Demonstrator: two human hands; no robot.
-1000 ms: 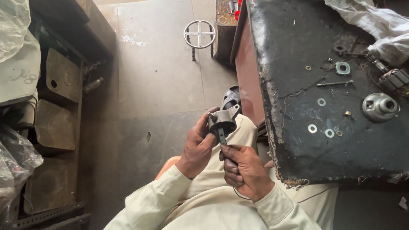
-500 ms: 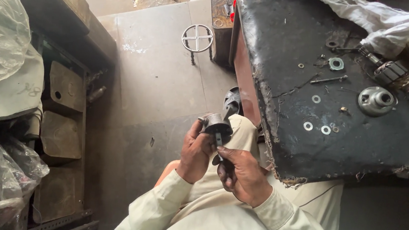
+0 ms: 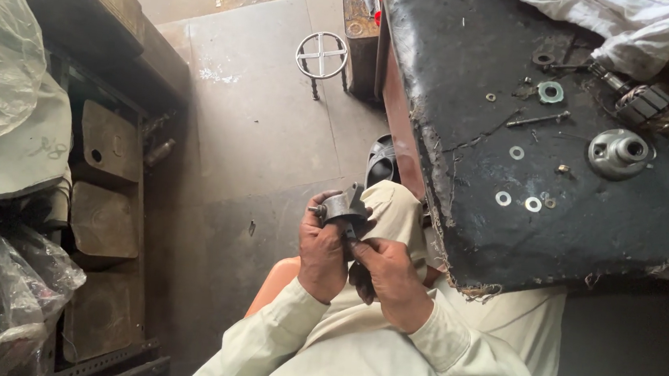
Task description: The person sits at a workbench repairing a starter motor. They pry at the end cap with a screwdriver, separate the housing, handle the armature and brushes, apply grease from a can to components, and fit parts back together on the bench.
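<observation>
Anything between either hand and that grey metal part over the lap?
Nothing visible. The left hand already wraps the grey metal part from below, and the right hand touches its lower end with the fingertips. Both sit above the lap, apart from the black workbench.

Washers (image 3: 504, 198) and bolt (image 3: 538, 119) on black bench (image 3: 473, 79)

The person wears a pale cream, long-sleeved shirt, its cloth creased along both arms. The sleeves run down to buttonless-looking cuffs that sit loose at the wrists, just behind the bare left hand (image 3: 322, 253) and right hand (image 3: 391, 275). Trousers of the same pale cloth cover the knee beside the black workbench (image 3: 460, 223).
</observation>
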